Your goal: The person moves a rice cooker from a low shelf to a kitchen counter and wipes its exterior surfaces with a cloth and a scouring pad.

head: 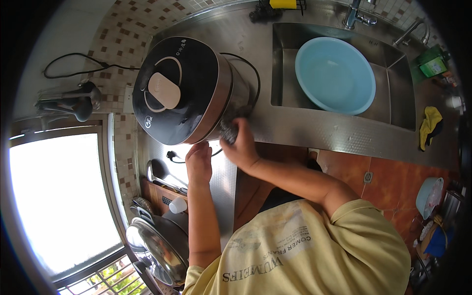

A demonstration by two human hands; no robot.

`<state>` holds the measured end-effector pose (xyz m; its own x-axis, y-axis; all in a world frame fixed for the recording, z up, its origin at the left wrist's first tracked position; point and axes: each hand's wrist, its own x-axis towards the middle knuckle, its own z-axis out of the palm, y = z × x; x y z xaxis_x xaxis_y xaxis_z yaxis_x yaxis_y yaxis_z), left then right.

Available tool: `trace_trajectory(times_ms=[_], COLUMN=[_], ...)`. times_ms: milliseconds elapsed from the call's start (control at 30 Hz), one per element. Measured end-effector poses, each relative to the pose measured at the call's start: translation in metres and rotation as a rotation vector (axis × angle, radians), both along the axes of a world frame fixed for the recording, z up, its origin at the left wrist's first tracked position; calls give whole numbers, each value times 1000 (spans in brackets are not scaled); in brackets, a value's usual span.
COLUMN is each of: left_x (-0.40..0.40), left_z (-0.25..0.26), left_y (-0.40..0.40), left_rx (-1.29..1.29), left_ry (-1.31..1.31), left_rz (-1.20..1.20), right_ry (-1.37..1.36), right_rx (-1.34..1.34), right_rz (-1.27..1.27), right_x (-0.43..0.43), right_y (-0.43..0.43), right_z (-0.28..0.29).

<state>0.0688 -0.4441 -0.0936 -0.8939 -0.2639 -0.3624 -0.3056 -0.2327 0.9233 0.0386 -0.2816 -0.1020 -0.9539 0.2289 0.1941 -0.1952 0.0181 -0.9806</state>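
An electric cooker [177,88] with a black lid, a beige handle and a metallic body stands on the steel counter, in the upper left of the head view. My left hand [199,160] grips the near rim of the cooker, its fingertips partly hidden under the edge. In my right hand [241,143] is a dark scouring pad [229,132], which looks like steel wool, pressed against the cooker's side below the lid. A black power cord [258,79] curves around the cooker, and a plug [170,155] lies beside my left hand.
Right of the cooker, a light blue plastic basin [335,75] sits in the steel sink [400,88] below a faucet [354,16]. A yellow cloth [430,123] lies on the counter's right part. Lower left are a white cup [178,205] and a large lidded pot [156,247].
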Motion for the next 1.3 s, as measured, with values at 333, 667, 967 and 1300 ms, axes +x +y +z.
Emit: trace_trajectory(times_ms=[333,667,967,1300], left_x=[-2,-23,-37,-20], left_z=[17,-14,-70,-52], left_y=[19,30,29,-1], left_rx=[184,560,914,835], left_ry=[-189,-240,-178,28], left_rz=[270,174,292,416], right_ry=[-222,-341,-577,-635], right_rx=[-256,-65,-573,-733], right_rz=[59,73,128,226], right_x=[27,-116,-23,-109], right_y=[-9,80,2,84], right_z=[-5,-64,-120,-47])
